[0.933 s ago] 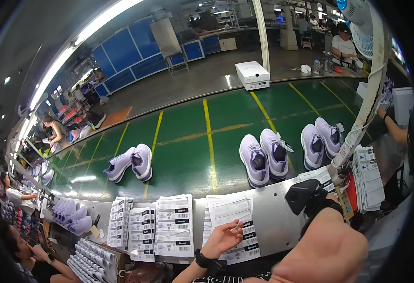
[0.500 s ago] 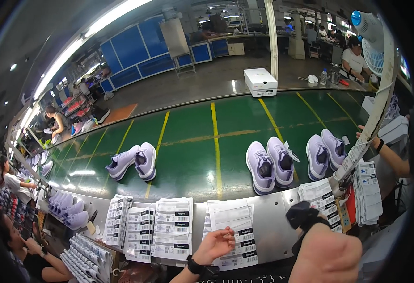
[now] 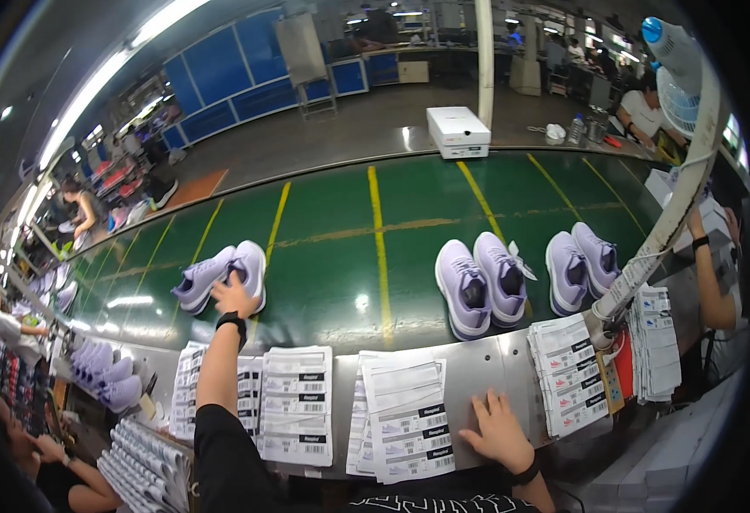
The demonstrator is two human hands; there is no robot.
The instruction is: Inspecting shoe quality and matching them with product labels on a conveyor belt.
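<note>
My left hand [image 3: 236, 297] reaches out over the green conveyor belt [image 3: 324, 282]. Its fingers are spread at the heel and collar of a lilac sneaker [image 3: 251, 259]; whether they press on it I cannot tell. Close against that shoe on the left lies a second lilac sneaker [image 3: 204, 280]. My right hand [image 3: 501, 434] rests open, fingers spread, on the metal ledge [image 3: 486, 376] along the belt. Beside it on the left is a stack of printed label sheets [image 3: 405, 419]. A black band circles each wrist.
Two more pairs of lilac sneakers [image 3: 463, 291] [image 3: 567, 274] stand farther right on the belt. A white shoebox [image 3: 459, 132] sits at the far edge. More label stacks [image 3: 298, 402] [image 3: 567, 376] line the ledge. A white post [image 3: 661, 235] slants up at right, near a co-worker's arm [image 3: 711, 282].
My left hand has gone from the label sheets out to the left pair of sneakers. My right hand has dropped from close to the camera onto the ledge. The view has shifted slightly.
</note>
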